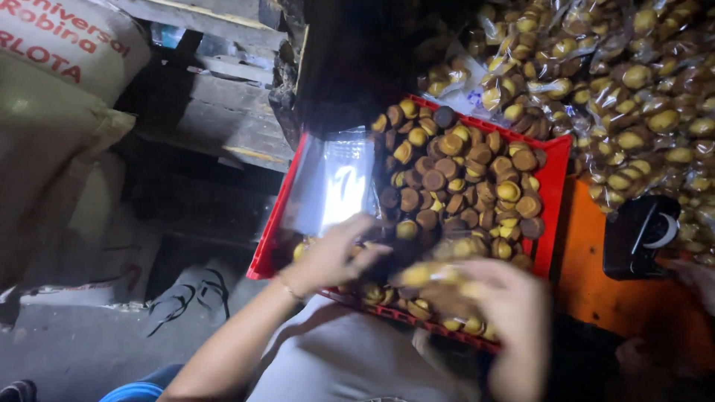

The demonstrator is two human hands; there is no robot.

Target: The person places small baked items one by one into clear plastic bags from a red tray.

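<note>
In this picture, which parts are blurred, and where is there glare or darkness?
Head view: right hand and the bag of small cakes it holds are motion-blurred; left hand slightly; glare on the empty clear bags; the red crate is well lit, the upper middle dark.

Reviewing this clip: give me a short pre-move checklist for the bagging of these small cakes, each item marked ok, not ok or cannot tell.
1. Left hand over the red crate, close to the cakes: ok.
2. Right hand on a filled clear bag of cakes: ok, though motion blur hides the exact grip.
3. Bag mouth closed: cannot tell, blurred.
4. Loose cakes left in the crate for more filling: ok, plenty.
5. Spare empty plastic bags in reach at the crate's left end: ok.
6. Tape dispenser within reach on the orange surface to the right: ok.
</note>
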